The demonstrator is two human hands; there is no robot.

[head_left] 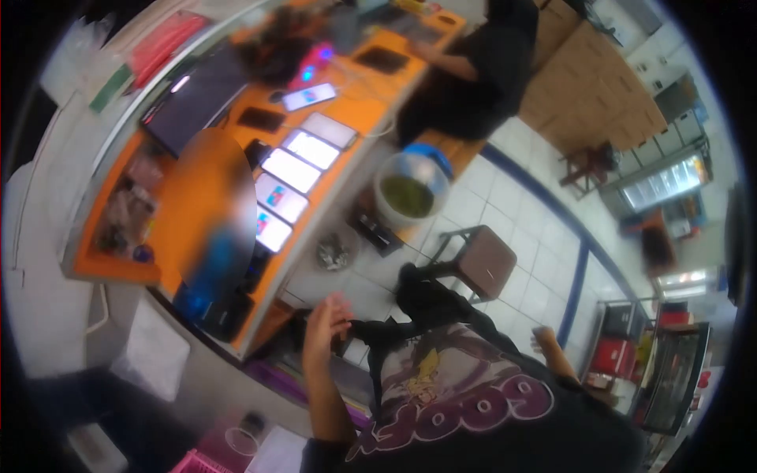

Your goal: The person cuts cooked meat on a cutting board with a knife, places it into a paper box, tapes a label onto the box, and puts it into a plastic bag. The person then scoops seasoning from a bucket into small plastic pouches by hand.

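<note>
My left hand (327, 319) is raised in front of me, near the front edge of the orange desk (177, 272). Its fingers are loosely bent and apart, and I see nothing in them. My right hand (546, 342) hangs out to my right side over the tiled floor, fingers spread, touching nothing visible. On the desk lies a row of several phones (281, 197) with mostly lit screens. Another phone (309, 97) rests at an angle farther along. A clear container (337, 251) with silvery bits in it is just beyond my left hand.
A brown-topped stool (481, 262) stands ahead of my legs. Past it is a clear tub (406, 193) with green contents. A person in dark clothing (481, 79) sits at the desk's far end. Cardboard boxes (591, 87) are stacked behind. A pink basket (201, 463) is at lower left.
</note>
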